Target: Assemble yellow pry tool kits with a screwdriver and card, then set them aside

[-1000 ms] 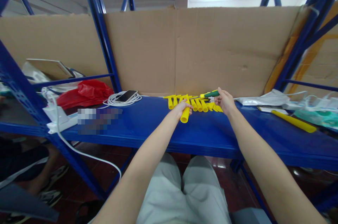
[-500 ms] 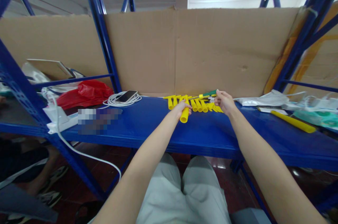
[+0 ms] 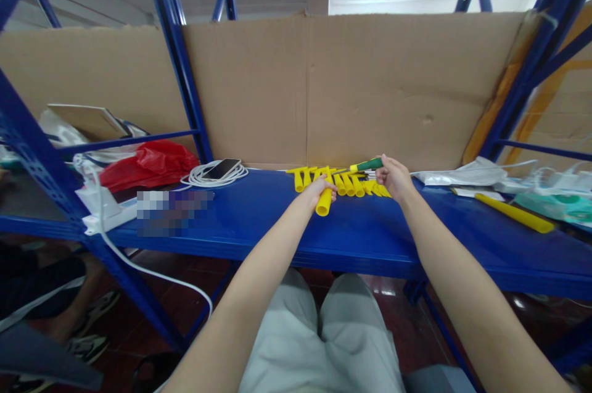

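My left hand [image 3: 322,190] is closed around a yellow plastic tube [image 3: 323,206], whose round end faces me. Between the fingertips of my right hand [image 3: 393,177] is the green handle of a screwdriver [image 3: 370,165], its thin shaft pointing left toward the upper end of the held tube. Whether the tip touches the tube I cannot make out. Several like yellow tubes [image 3: 348,186] lie in a row behind and beside my left hand. Small yellow pieces [image 3: 377,189] are heaped close to my right hand, partly hidden by it.
A blue shelf [image 3: 259,226] is the work surface, with a cardboard panel [image 3: 259,97] behind. Left are a coiled white cable [image 3: 194,178], a phone [image 3: 222,169], a red bag [image 3: 148,165] and a power strip [image 3: 111,215]. Right lies a long yellow piece [image 3: 513,213]. A person's legs show lower left.
The screwdriver has shifted slightly to the right along with my right hand. My left hand and the yellow tube stay in nearly the same place.
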A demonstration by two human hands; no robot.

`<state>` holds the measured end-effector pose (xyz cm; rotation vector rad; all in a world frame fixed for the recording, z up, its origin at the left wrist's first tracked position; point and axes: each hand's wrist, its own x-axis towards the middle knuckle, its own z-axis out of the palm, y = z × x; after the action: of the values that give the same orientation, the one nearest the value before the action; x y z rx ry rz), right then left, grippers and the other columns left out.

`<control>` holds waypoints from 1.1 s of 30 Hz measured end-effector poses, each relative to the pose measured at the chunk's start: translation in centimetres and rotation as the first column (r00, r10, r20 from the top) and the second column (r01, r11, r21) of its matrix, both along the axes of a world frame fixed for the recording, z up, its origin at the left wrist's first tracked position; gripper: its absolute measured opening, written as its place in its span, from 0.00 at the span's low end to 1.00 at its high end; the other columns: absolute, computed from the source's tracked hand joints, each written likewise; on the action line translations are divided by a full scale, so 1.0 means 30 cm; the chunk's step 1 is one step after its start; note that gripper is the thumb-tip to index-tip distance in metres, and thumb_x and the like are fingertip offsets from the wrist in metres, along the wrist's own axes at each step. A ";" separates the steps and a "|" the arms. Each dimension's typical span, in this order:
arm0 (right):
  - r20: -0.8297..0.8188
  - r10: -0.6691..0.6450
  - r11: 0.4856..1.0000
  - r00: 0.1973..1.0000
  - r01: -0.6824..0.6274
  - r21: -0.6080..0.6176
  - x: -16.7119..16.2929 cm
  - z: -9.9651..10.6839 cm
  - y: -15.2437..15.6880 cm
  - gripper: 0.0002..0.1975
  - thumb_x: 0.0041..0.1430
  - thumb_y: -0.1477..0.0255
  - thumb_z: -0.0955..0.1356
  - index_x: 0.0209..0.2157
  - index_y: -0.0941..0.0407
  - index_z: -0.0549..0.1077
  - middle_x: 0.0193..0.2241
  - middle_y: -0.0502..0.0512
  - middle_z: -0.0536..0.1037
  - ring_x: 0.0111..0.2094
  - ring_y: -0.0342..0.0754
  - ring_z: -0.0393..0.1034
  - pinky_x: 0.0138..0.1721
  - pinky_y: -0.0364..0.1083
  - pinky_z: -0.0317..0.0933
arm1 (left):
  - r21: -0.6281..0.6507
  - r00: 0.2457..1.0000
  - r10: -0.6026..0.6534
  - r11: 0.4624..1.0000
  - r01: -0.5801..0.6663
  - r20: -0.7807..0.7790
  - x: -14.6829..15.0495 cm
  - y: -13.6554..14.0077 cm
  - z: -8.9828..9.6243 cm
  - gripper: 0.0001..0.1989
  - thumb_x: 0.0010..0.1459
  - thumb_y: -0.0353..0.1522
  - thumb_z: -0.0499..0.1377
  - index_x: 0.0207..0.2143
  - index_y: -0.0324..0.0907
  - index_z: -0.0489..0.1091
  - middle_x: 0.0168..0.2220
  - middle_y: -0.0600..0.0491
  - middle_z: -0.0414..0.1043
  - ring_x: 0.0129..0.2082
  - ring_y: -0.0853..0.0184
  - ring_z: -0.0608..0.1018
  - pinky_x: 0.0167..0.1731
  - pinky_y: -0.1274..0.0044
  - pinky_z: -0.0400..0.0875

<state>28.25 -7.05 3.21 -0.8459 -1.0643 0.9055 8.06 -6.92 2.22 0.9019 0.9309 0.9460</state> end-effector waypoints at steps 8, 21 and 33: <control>0.020 0.047 0.999 0.999 -0.047 0.006 0.000 0.002 -0.002 0.18 0.55 0.58 0.72 0.26 0.54 0.63 0.12 0.43 0.67 0.11 0.36 0.58 0.13 0.35 0.51 | 0.003 1.000 0.018 1.000 -0.018 0.005 0.002 -0.019 0.006 0.37 0.56 0.18 0.51 0.63 0.52 0.45 0.26 0.59 0.63 0.13 0.78 0.62 0.15 0.86 0.57; 0.029 -0.047 0.999 0.998 0.047 -0.001 -0.002 -0.004 0.002 0.22 0.51 0.51 0.71 0.27 0.54 0.64 0.11 0.43 0.66 0.10 0.37 0.58 0.12 0.36 0.51 | 0.014 1.000 -0.014 1.000 0.014 -0.017 0.007 -0.029 0.015 0.38 0.57 0.15 0.47 0.64 0.52 0.45 0.25 0.60 0.62 0.13 0.78 0.62 0.14 0.87 0.56; 0.015 0.099 0.995 0.995 -0.099 -0.009 0.001 0.010 -0.018 0.16 0.56 0.61 0.72 0.27 0.55 0.64 0.15 0.46 0.72 0.14 0.37 0.62 0.15 0.35 0.56 | 0.015 1.000 0.000 1.000 0.000 -0.018 0.001 -0.017 0.010 0.40 0.55 0.15 0.48 0.65 0.52 0.43 0.25 0.59 0.65 0.12 0.77 0.63 0.15 0.86 0.57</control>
<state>28.28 -7.60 3.51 -0.8140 -1.1242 0.9882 8.10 -7.43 2.51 0.9242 0.9409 0.9471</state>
